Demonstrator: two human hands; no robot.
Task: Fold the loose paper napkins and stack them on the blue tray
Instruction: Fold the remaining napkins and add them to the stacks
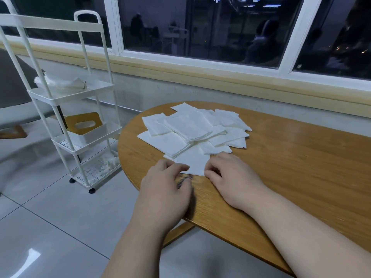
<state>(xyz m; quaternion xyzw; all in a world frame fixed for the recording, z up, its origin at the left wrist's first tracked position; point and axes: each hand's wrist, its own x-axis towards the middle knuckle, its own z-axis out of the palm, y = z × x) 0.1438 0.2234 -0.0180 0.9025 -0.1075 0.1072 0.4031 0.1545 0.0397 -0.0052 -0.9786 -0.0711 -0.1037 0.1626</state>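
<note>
Tabletop (285,169) of wood by dark windows (200,27), cart (68,97) alongside; left hand (166,181), right hand (230,177) pinch-tight on nearest napkin (193,163).

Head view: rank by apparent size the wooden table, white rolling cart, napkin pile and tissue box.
1. wooden table
2. white rolling cart, though it stands farther away
3. napkin pile
4. tissue box, farther off, so its real size is unsure

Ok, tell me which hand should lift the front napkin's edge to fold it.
Right, probably. The right hand seems to pinch the front napkin at its right corner with curled fingers, ready to lift. The left hand rests on the left corner, better suited to holding it down.
</note>
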